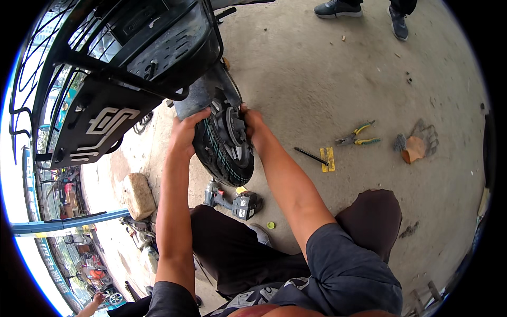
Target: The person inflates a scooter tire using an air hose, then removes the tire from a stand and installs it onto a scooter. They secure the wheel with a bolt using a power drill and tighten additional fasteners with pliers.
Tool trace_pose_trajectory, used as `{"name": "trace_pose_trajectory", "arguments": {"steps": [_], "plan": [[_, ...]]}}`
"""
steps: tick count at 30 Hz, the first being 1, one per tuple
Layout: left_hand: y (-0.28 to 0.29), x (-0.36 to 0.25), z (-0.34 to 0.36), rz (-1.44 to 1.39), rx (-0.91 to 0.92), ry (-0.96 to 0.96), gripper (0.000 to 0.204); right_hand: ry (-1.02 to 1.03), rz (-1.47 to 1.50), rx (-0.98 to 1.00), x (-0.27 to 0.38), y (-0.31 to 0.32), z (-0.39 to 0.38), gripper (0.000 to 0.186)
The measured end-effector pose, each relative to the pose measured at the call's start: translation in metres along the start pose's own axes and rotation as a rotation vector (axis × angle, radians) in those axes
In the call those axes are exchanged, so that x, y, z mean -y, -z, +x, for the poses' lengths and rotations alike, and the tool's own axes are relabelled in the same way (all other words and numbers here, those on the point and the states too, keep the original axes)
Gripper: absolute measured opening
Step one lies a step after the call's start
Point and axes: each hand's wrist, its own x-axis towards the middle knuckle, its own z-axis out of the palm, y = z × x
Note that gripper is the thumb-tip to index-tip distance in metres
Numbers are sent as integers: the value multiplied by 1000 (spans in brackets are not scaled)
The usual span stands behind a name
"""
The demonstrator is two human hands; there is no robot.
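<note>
A black-tyred wheel (224, 153) with a dark hub sits below the grey fender (196, 96) of an electric scooter. My left hand (185, 132) is closed on the wheel's left side, its thumb over the tyre by the fender. On the other side, my right hand (254, 124) grips the wheel beside the hub, close to the lower end of the fork leg (228, 84). Both hands' fingertips are partly hidden behind the wheel. Just below the tyre lies a cordless impact wrench (232, 202) with a black battery.
To the right lie a dark rod (310, 155), a yellow card (327, 159), yellow-green-handled pliers (359, 136) and a work glove (416, 143). A stone (138, 195) rests at left, a small green cap (271, 225) near my foot. The scooter's black basket (79, 105) overhangs the left. Another person's shoes (338, 8) stand beyond.
</note>
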Motion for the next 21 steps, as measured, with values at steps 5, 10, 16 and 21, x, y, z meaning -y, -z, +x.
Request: {"name": "trace_pose_trajectory", "arguments": {"steps": [5, 10, 16, 21], "plan": [[2, 5, -13, 7, 120, -14, 31, -90, 29, 78, 2, 11, 26, 34], [1, 11, -21, -57, 227, -87, 52, -141, 48, 105, 8, 13, 42, 31], [2, 16, -28, -78, 217, -111, 60, -379, 29, 300, 19, -1, -10, 42], [-13, 11, -29, -127, 246, -116, 50, -397, 46, 375, 37, 7, -6, 46]]}}
